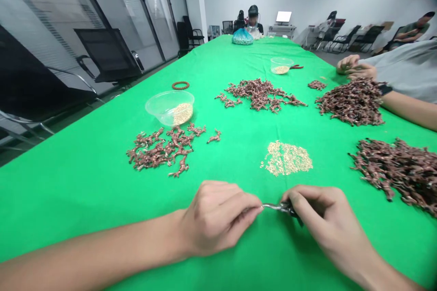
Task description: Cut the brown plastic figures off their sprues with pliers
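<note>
My right hand is closed around the dark handles of small bent-nose pliers, their silver jaws pointing left. My left hand is closed in a pinch right at the tip of those jaws; whatever its fingers hold is too small and covered to make out. Just beyond the pliers, tiny gold-coloured pieces lie spread on the green cloth. Ahead of my left hand is a loose pile of small brown four-legged animal figures, with a single figure lying apart on its right.
A clear plastic bowl holds more gold pieces, with a brown ring behind. Further brown piles lie mid-table and at right. Another person's hands rest beside a pile. A second bowl stands by red-handled pliers.
</note>
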